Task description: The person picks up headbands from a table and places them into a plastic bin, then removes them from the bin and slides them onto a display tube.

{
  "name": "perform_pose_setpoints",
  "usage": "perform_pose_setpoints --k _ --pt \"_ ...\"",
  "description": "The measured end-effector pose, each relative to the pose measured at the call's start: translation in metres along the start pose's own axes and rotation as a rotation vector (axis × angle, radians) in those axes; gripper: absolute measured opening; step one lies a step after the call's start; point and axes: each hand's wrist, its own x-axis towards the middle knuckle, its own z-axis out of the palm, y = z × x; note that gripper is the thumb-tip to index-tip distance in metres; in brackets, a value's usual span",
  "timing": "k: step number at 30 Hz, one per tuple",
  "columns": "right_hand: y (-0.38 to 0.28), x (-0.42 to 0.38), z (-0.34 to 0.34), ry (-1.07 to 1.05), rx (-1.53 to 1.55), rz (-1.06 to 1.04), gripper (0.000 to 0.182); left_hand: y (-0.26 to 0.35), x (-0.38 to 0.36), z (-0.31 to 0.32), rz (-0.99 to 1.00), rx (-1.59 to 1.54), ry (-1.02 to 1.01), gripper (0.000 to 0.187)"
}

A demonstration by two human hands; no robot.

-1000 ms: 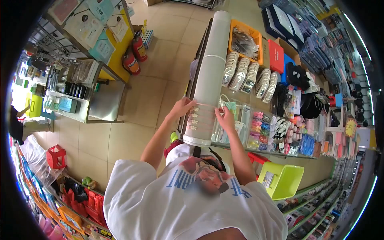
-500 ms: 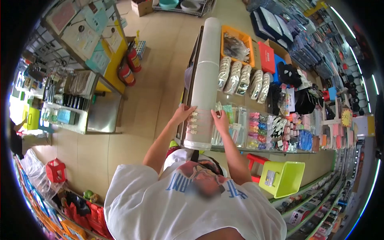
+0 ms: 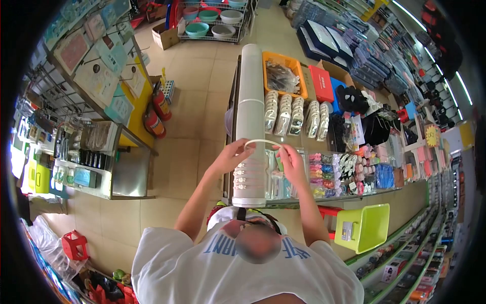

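Observation:
A thin cream hair band (image 3: 264, 141) arches across the white tube (image 3: 250, 119), its two ends in my hands. My left hand (image 3: 231, 158) pinches one end at the tube's left side. On the right, my right hand (image 3: 293, 163) closes thumb and fingers on the other end. Below the arch, several clear bands with small white flower ornaments (image 3: 240, 174) wrap around the near part of the tube. The tube lies lengthwise along the left edge of the display table. Packaged small goods (image 3: 274, 178) lie just right of the tube, beside my right hand.
An orange basket (image 3: 302, 71) and rows of silvery packs (image 3: 284, 116) stand right of the tube. Colourful hair ties (image 3: 322, 169) lie nearer. Fire extinguishers (image 3: 154, 124) stand across the aisle. A lime-green bin (image 3: 372, 228) sits by the table's front right.
My hands were at the tube's sides by the wrapped bands; now they hold a cream hair band arched over it. The view has tilted up, showing more of the far rack with basins.

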Motion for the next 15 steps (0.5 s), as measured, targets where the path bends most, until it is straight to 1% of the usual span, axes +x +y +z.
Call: perform_pose_setpoints --k 1,2,4,7,8,10,12,14,15 --pt "0.007 0.003 0.001 -0.006 -0.004 -0.018 0.023 0.000 -0.001 -0.003 -0.057 -0.037 -0.101 0.023" --pt "0.012 0.005 0.002 -0.012 -0.008 -0.035 0.024 0.001 -0.003 -0.005 -0.069 -0.067 -0.084 0.021" --pt "0.015 0.008 0.001 -0.028 0.023 -0.006 0.023 0.002 -0.012 -0.009 -0.096 -0.128 -0.050 0.018" --pt "0.037 0.018 0.001 -0.035 0.112 0.046 0.022 -0.009 -0.017 -0.028 -0.055 -0.175 -0.010 0.018" --pt "0.048 0.018 0.000 -0.037 0.146 0.074 0.022 -0.012 -0.017 -0.034 -0.025 -0.098 0.006 0.017" --pt "0.056 0.025 0.000 -0.070 0.074 0.052 0.022 -0.006 -0.012 -0.046 0.017 0.053 0.042 0.016" --pt "0.059 0.041 0.004 -0.100 0.013 0.026 0.022 -0.011 -0.002 -0.055 0.010 0.171 0.097 0.017" --pt "0.085 0.058 0.013 -0.153 -0.071 -0.008 0.021 -0.026 0.008 -0.062 0.015 0.319 0.149 0.017" --pt "0.101 0.064 0.018 -0.178 -0.115 -0.024 0.021 -0.044 0.011 -0.065 0.020 0.404 0.174 0.017"
